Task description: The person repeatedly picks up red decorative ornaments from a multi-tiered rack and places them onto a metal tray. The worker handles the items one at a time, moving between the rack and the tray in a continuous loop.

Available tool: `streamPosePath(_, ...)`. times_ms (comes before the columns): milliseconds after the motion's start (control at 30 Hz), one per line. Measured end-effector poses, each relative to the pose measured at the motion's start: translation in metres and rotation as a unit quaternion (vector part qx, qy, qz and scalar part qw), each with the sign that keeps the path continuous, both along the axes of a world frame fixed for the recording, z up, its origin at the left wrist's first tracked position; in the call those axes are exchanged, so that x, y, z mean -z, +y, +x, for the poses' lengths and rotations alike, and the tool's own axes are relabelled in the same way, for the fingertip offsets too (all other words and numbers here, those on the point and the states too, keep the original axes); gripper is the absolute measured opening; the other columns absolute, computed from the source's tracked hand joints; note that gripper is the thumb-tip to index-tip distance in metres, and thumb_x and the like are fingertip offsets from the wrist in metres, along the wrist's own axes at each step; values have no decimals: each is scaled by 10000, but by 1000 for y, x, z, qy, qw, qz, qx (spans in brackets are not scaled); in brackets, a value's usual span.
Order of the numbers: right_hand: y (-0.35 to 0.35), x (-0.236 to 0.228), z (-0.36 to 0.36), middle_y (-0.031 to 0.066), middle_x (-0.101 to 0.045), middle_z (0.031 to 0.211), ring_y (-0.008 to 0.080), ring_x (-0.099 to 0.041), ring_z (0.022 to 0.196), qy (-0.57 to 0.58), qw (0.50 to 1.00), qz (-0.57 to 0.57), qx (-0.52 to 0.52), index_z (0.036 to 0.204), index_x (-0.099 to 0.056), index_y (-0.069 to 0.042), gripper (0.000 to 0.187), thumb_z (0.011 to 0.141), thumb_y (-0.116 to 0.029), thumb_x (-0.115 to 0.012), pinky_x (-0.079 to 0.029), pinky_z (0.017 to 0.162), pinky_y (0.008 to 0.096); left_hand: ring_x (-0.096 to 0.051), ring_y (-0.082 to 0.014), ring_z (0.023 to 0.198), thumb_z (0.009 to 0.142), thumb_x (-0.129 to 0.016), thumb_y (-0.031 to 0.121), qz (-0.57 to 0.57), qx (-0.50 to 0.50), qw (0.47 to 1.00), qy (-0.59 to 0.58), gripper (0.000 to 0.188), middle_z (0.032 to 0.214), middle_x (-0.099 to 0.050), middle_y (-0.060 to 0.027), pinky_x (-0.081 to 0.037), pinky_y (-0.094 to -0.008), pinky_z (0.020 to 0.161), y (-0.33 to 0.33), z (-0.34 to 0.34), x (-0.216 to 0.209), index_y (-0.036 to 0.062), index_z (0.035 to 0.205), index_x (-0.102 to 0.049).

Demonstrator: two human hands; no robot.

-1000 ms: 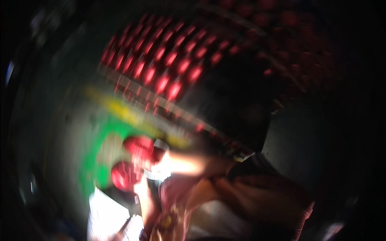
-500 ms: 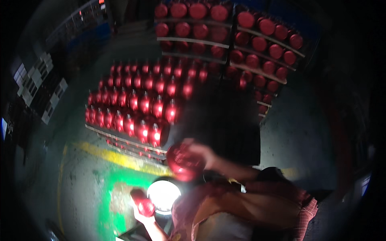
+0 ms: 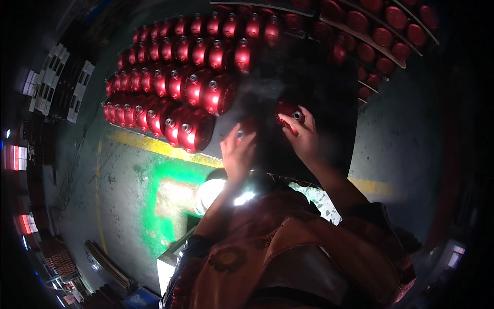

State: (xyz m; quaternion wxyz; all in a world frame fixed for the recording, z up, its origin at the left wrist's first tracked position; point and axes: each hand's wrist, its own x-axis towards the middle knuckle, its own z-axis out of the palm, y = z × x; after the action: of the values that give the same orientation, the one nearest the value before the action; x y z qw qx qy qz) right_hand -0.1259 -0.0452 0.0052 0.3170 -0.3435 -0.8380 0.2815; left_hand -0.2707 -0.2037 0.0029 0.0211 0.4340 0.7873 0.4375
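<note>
Moved over the dark surface (image 3: 329, 110) since the earlier frame are two items: the left cylinder (image 3: 249, 125), dim red and partly hidden by the left hand (image 3: 237, 154), and the right cylinder (image 3: 285, 108), deep red with a metal neck (image 3: 297, 116), clasped by the right hand (image 3: 303, 135). The hands are held apart; whether the left one grips cannot be told. Contents are hidden. Farther left, similar cylinders (image 3: 218, 98), glossy red, are ranked in close rows.
</note>
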Motion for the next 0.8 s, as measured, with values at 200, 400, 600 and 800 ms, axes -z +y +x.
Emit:
streamPosePath(200, 41, -36, 15, 184, -341, 1536, 365, -358, 1374, -30, 994, 98, -43, 1269, -687, -294, 524, 770, -182, -800, -384, 1108, 458, -482, -353, 1252, 764, -791, 72, 124, 96, 986, 60, 420, 1475, -468, -168, -404, -424, 1047, -7, -24, -16, 154, 1173, -735)
streamPosePath(400, 267, -35, -17, 287, -176, 1578, 522, -229, 1419, -111, 964, 68, 232, 1464, -437, -414, 733, 812, -470, -767, -314, 1114, 620, -420, -429, 1287, 809, -750, 86, -77, -31, 991, 105, 573, 1491, -409, -230, -368, -482, 1101, 58, -106, -34, 194, 1353, -609)
streamPosePath(600, 357, 34, -22, 253, -302, 1528, 461, -315, 1401, -118, 958, 35, 258, 1466, -401, -443, 725, 849, -300, -755, -373, 1110, 505, -450, -440, 1243, 713, -807, 103, -189, -58, 975, 102, 712, 1350, -441, -222, -387, -521, 1069, 95, -130, -5, 340, 1351, -600)
streamPosePath(800, 370, 44, 12, 201, -438, 1441, 364, -407, 1354, 21, 979, 34, 198, 1409, -529, -310, 667, 817, -90, -745, -361, 1125, 427, -522, -394, 1082, 798, -741, 126, -194, -17, 974, 113, 510, 1205, -465, -195, -459, -472, 997, 114, -136, -20, 296, 1272, -663)
